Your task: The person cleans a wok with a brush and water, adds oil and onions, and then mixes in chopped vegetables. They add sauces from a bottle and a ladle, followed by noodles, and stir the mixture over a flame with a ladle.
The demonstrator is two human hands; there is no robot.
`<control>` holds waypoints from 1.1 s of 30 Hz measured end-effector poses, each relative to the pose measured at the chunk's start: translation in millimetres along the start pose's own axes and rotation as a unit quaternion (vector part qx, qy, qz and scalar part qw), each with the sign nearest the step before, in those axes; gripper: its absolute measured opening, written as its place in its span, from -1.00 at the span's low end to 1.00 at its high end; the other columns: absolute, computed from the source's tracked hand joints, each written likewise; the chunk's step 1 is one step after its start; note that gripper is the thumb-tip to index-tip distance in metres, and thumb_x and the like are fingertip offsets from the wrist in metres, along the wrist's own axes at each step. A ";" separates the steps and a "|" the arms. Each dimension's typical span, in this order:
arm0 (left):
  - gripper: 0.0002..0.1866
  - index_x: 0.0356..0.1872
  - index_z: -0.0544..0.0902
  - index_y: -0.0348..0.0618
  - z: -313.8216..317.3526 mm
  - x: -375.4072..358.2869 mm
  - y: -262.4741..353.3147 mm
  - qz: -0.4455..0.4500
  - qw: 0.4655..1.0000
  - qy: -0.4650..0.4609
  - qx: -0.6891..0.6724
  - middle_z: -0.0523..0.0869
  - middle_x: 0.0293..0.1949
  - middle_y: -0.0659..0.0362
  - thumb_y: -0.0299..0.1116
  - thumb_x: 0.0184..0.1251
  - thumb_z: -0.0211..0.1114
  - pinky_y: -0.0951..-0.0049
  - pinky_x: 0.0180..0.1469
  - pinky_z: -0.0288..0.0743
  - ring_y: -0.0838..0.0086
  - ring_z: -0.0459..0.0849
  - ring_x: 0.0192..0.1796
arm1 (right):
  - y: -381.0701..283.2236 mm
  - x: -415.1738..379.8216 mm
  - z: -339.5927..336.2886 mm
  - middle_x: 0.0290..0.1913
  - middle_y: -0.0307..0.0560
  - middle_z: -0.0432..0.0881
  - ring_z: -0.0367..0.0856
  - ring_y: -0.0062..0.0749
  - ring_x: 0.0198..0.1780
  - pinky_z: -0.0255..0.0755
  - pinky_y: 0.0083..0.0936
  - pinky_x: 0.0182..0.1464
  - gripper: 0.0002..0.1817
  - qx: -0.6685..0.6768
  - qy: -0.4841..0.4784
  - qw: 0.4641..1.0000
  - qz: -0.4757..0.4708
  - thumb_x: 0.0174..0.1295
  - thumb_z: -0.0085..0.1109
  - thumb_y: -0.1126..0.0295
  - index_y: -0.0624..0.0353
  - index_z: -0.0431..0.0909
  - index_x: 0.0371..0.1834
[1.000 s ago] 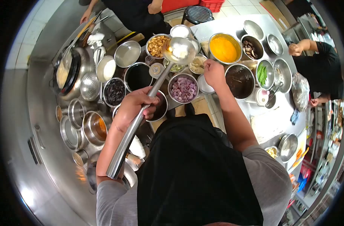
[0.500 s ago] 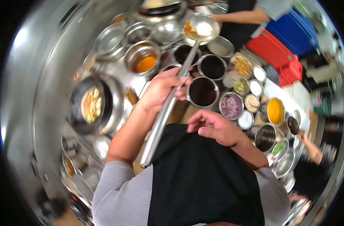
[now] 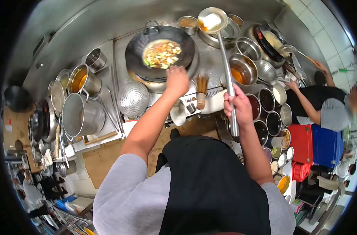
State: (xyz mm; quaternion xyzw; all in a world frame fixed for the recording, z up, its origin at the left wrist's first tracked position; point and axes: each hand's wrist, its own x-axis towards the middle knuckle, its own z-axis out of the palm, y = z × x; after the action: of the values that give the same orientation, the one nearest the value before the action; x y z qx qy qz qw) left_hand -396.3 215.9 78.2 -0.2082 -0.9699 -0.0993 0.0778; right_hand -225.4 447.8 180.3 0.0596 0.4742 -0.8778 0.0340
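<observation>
My left hand (image 3: 177,81) is closed at the near rim of a dark wok (image 3: 135,58); its fingertips and the exact grip are hidden. Chopped food (image 3: 162,54) in pale and orange pieces lies in the wok, which sits on a burner. With my right hand (image 3: 239,105) I grip a long-handled metal ladle (image 3: 225,58) near the handle's lower end. Its bowl points away from me, above the pots at the back, with a brownish-orange residue inside. A bamboo brush (image 3: 201,92) lies between my hands, and a perforated skimmer (image 3: 133,98) rests left of my forearm.
Left of me stand a large metal pot (image 3: 82,115) and a pot of orange liquid (image 3: 83,80). To the right are a pot of amber liquid (image 3: 241,72), dark sauce containers (image 3: 274,123) and red (image 3: 301,143) and blue boxes (image 3: 327,145). A co-worker (image 3: 317,103) works at the far right.
The ladle has passed from my left hand to my right hand. My left hand has moved to the wok's near rim. The view has turned left, toward the wok.
</observation>
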 end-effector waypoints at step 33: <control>-0.53 0.32 0.64 -0.23 -32.7 -148.1 -32.5 -0.244 0.870 0.167 -0.396 0.73 0.12 -0.01 -0.45 0.41 0.43 0.29 -0.24 0.55 0.35 0.59 -0.44 | 99.4 183.5 -46.5 0.52 0.28 0.61 0.52 -0.14 0.61 0.28 -0.35 0.63 -0.22 -0.535 -0.043 0.842 -0.063 0.33 0.20 0.58 0.31 0.35 0.69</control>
State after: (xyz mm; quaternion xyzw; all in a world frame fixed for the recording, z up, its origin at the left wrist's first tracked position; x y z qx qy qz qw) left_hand -272.9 121.9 76.1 0.0408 -0.8419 -0.5239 0.1228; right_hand -392.2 431.6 47.6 -0.0352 0.8706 -0.4901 0.0258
